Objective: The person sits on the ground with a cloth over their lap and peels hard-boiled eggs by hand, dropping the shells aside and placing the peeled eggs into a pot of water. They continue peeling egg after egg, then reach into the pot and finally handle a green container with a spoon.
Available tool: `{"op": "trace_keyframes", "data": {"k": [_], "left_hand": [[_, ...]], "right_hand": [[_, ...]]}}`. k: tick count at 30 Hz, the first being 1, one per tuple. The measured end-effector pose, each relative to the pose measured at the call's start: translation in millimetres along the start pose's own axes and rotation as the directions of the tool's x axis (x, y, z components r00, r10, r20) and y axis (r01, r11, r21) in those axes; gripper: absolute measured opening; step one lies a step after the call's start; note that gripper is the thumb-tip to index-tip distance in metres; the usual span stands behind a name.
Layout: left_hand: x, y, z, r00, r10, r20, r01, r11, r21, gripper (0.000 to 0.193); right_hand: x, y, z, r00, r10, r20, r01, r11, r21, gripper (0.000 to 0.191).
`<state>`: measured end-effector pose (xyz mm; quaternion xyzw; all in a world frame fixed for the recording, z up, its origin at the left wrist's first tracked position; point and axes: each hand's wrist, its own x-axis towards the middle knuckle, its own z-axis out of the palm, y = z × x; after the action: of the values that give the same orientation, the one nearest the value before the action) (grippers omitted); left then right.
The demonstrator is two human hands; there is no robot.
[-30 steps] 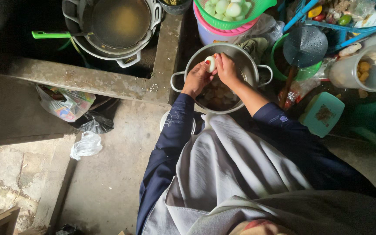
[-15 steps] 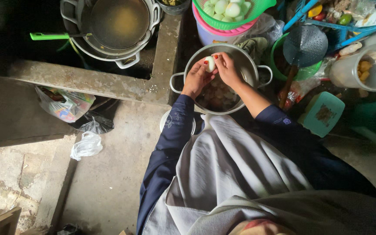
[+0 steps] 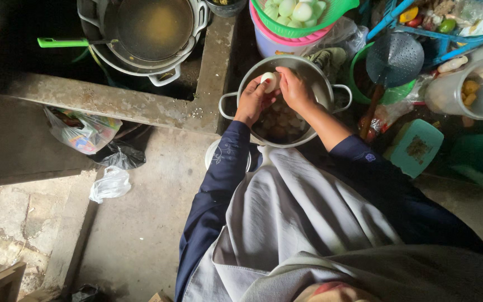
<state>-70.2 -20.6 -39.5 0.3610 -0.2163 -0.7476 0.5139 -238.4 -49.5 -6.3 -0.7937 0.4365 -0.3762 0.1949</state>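
Fingers [image 3: 259, 89] of both hands curled around a white egg [image 3: 269, 81], wrists bent above the metal pot [image 3: 320, 84].

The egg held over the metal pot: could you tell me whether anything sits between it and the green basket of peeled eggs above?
Nothing visible does. Both hands, left and right, hold the egg over the metal pot; the green basket lies just beyond the pot's far rim, its top open.

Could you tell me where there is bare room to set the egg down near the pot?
Bare concrete ledge between the big pan and the floor, left of the pot. Right of the pot is crowded: skimmer, jar, teal lid.
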Motion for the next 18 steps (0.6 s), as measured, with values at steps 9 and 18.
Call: {"op": "trace_keyframes", "data": {"k": [9, 18], "left_hand": [[4.3, 5.5, -10.4, 0.996, -0.091, 0.026, 0.093, 0.988, -0.121, 0.047], [1.8, 36.0, 0.9, 0.994, 0.018, 0.11, 0.004, 0.981, -0.192, 0.039]], "right_hand": [[18.7, 24.3, -8.0, 0.903, 0.318, 0.288, -0.256, 0.938, -0.232, 0.024], [-7.4, 15.8, 21.4, 0.607, 0.366, 0.706, 0.048, 0.869, -0.492, 0.025]]}}
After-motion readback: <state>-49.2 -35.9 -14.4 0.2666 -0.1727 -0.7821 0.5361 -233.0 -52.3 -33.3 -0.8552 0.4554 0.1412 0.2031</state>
